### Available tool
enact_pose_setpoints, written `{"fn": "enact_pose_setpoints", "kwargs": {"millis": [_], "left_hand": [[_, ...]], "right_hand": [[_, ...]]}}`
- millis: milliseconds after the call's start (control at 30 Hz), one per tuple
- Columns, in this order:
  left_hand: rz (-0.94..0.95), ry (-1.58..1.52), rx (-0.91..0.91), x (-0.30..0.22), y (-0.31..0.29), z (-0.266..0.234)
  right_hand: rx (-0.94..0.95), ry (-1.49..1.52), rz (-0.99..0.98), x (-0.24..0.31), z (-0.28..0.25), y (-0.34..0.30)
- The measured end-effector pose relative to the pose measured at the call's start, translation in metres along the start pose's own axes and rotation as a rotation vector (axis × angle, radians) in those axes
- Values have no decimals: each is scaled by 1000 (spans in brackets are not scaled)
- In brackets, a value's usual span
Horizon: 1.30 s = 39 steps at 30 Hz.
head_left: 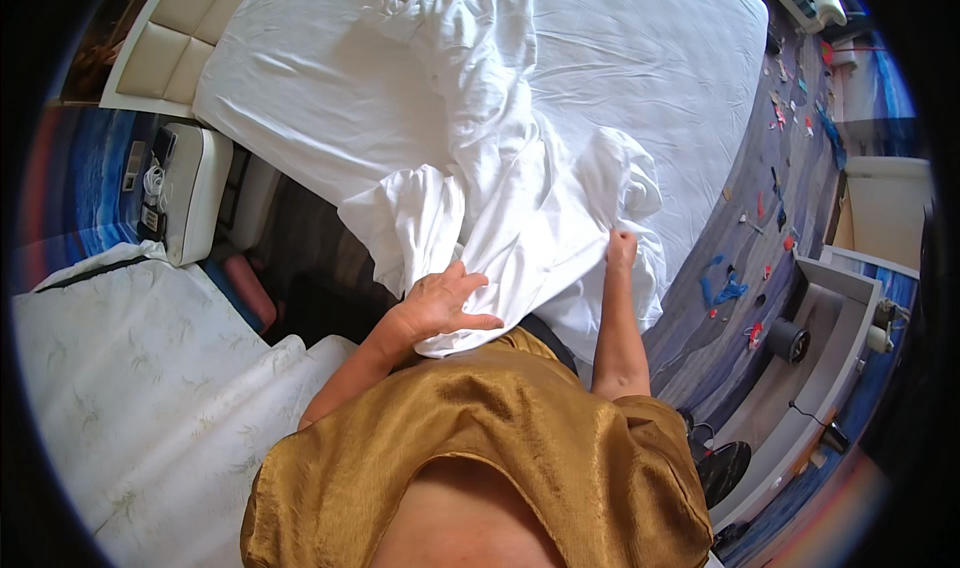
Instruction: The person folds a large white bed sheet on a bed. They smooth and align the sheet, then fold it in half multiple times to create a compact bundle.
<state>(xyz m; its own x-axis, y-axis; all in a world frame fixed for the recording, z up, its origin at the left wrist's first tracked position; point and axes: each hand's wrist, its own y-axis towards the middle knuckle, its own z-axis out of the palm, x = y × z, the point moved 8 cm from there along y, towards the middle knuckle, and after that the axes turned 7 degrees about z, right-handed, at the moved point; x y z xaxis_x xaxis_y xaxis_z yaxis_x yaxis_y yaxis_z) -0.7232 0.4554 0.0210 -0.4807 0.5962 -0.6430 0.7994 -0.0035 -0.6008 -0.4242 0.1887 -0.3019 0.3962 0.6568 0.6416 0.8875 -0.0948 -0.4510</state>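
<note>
A: What's she got hold of?

B: A white sheet (pixel 520 218), bunched up at the near edge of the bed (pixel 660 78). Right hand (pixel 621 248) is fisted tight on a fold of it, knuckles up, cloth pinched inside the fist.

A: And the other?

B: Left hand (pixel 445 306) lies flat on the sheet's lower edge, fingers spread wide, pressing more than gripping. Can't tell if the thumb's hooked under.

A: Where's the rest of the fabric?

B: Runs up and away from both hands toward the headboard (pixel 180 28) in a long twisted ridge. A loose lump hangs just left of the left hand, another puffs up right above the right fist.

A: Anything else nearby?

B: Nightstand (pixel 195 193) well off to the left w/ small gadgets on it, and a patterned white cover (pixel 130 388) below the left arm
</note>
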Motion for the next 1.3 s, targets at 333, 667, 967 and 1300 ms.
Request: {"fn": "enact_pose_setpoints", "kwargs": {"millis": [333,667,967,1300], "left_hand": [[32,53,-132,-2,-13,14],[458,-373,-78,-25,-11,-3],[496,-1132,-64,5,-15,-63],[453,-1278,-398,81,-44,-158]], "right_hand": [[-6,-509,67,-36,-66,-75],[285,-143,126,124,11,-114],[268,-516,94,176,27,-56],[498,-1147,-741,246,129,-114]]}}
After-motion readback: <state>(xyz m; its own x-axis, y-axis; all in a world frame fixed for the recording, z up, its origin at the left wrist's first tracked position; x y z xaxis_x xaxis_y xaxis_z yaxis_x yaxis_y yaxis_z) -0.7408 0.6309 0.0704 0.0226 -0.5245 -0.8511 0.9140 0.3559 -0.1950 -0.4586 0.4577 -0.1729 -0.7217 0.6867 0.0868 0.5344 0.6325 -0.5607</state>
